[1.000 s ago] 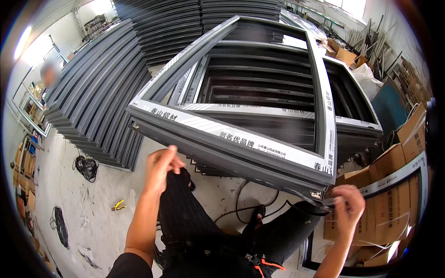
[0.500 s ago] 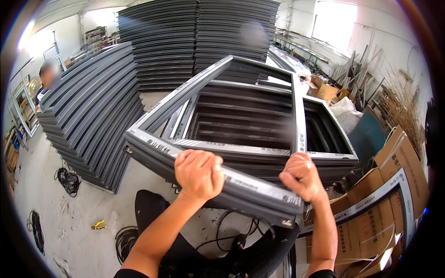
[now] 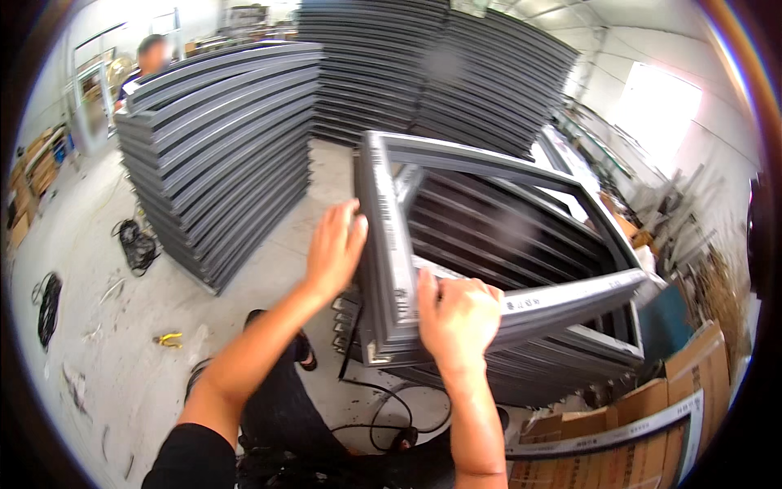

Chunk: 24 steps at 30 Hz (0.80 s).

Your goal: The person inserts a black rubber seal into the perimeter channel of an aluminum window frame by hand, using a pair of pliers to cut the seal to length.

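Observation:
A dark grey rectangular window frame (image 3: 389, 236) with pale printed film strips lies askew on a stack of similar frames (image 3: 521, 371). My right hand (image 3: 460, 322) is closed over its near rail by the near left corner, thumb on the inner side. My left hand (image 3: 336, 248) is beside the frame's left side, fingers stretched out and fingertips at its outer face; whether they press on it is hard to tell. Through the frame's opening show the dark rails of the frames beneath.
A tall stack of grey frames (image 3: 228, 155) stands left, with higher stacks (image 3: 366, 73) behind. Cardboard boxes (image 3: 692, 375) and a loose frame (image 3: 603, 440) lie at the lower right. Yellow-handled pliers (image 3: 169, 340) and coiled black cable (image 3: 137, 244) are on the floor. A person (image 3: 151, 61) is far left.
The frame has turned clockwise and now sits more over the stack. My left hand has left the near rail for the left side. My right hand has shifted left along the frame.

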Motion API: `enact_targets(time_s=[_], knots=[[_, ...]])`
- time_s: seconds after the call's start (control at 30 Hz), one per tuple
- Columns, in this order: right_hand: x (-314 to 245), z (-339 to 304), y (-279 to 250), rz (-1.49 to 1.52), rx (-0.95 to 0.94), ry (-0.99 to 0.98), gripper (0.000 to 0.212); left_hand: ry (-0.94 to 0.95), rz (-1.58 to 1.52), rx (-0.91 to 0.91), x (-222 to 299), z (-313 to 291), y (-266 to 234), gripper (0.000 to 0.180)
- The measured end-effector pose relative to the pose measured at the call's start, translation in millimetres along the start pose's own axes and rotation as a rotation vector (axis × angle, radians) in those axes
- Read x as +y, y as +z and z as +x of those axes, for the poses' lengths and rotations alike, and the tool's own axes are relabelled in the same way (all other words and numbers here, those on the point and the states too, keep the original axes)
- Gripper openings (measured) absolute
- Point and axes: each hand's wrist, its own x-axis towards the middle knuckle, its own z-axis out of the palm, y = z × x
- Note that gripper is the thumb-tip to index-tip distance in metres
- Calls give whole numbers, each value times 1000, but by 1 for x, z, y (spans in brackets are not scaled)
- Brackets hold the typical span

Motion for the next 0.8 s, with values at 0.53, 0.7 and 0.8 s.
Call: enact_targets(time_s=[0.53, 0.7, 0.8], knots=[[14, -264, -107, 265, -822, 189, 36, -1345, -1556, -774, 92, -167, -115, 41], [10, -334, -110, 164, -997, 250, 47, -1355, -1488, -531, 100, -161, -97, 40], [15, -342, -108, 61, -1118, 196, 51, -1257, -1410, -501, 101, -157, -96, 40]])
